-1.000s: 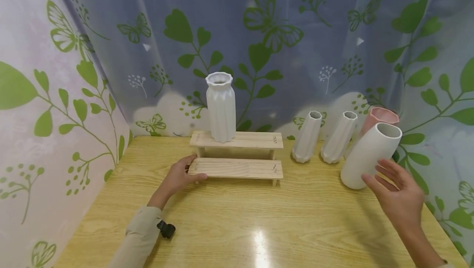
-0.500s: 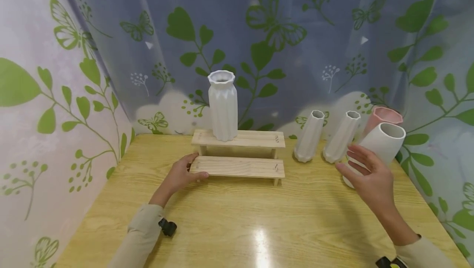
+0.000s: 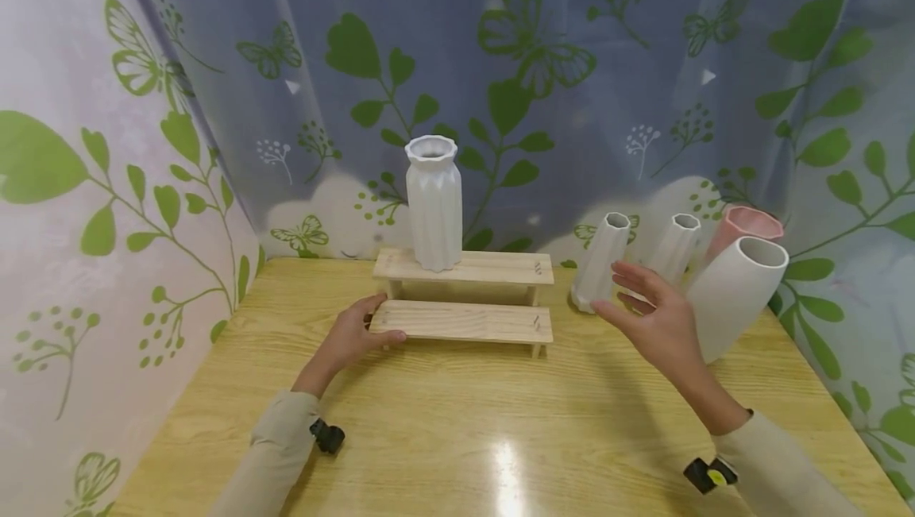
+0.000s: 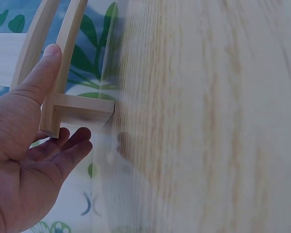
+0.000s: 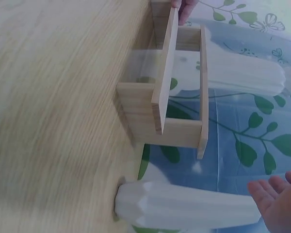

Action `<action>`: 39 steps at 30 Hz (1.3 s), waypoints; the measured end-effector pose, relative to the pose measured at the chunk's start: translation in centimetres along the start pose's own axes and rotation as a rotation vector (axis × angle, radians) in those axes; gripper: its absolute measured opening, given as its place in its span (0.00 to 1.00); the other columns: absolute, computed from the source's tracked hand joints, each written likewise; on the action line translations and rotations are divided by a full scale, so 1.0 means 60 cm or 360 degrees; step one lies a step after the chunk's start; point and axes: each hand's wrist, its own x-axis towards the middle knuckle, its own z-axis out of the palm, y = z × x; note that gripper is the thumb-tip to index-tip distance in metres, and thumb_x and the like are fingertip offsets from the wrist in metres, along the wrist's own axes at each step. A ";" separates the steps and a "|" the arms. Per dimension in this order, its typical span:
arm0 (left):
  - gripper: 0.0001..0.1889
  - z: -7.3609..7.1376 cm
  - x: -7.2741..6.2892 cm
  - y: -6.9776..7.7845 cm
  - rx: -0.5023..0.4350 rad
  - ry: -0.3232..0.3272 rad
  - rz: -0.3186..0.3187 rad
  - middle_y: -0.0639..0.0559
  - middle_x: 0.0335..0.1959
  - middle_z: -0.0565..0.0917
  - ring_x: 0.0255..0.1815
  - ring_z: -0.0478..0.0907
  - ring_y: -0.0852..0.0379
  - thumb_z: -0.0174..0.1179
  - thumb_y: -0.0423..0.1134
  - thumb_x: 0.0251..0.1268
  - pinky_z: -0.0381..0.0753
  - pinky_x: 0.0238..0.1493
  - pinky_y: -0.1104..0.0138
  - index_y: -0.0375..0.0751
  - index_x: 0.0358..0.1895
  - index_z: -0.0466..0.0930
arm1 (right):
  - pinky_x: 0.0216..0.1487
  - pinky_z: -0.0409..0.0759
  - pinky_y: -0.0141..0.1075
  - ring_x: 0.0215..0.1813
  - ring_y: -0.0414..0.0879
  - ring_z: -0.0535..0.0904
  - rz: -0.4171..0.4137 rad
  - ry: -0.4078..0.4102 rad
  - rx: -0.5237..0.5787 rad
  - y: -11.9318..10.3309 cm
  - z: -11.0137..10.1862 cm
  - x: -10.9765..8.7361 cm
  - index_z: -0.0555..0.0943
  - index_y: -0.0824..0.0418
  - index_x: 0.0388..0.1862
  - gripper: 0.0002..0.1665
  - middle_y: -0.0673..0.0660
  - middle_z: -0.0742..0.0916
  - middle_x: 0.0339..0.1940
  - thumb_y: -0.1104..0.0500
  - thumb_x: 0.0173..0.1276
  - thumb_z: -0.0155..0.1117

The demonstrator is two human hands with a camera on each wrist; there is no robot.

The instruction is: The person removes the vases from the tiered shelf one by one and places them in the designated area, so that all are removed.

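My left hand (image 3: 355, 332) holds the left end of a two-step wooden stand (image 3: 465, 322). Its thumb lies along the lower step's edge, and the other fingers curl round the end, as the left wrist view shows. On the upper step, toward the left, stands a tall white fluted vase (image 3: 434, 207). My right hand (image 3: 658, 318) hangs with spread, slightly bent fingers and nothing in them, its fingertips close to a slim white vase (image 3: 600, 259). It partly covers a second slim white vase (image 3: 674, 251). In the right wrist view the nearer slim vase (image 5: 184, 206) lies beside my fingertips (image 5: 264, 191).
Right of my right hand stands a wide smooth white vase (image 3: 743, 295), with a pink vase (image 3: 747, 223) partly hidden behind it. Everything stands on a yellow wood-grain table (image 3: 429, 430). A leaf-and-butterfly patterned curtain (image 3: 557, 160) closes off the back.
My right hand has moved left, from in front of the wide white vase to the slim white vases. My left hand stays at the stand, and the vases have not moved.
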 end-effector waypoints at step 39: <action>0.52 0.002 -0.001 -0.001 0.0017 0.0023 -0.0005 0.36 0.78 0.64 0.68 0.74 0.34 0.74 0.58 0.58 0.79 0.62 0.46 0.36 0.80 0.59 | 0.67 0.78 0.48 0.72 0.52 0.74 0.0017 -0.0399 0.0214 -0.094 0.223 0.140 0.70 0.48 0.77 0.49 0.51 0.74 0.76 0.41 0.60 0.79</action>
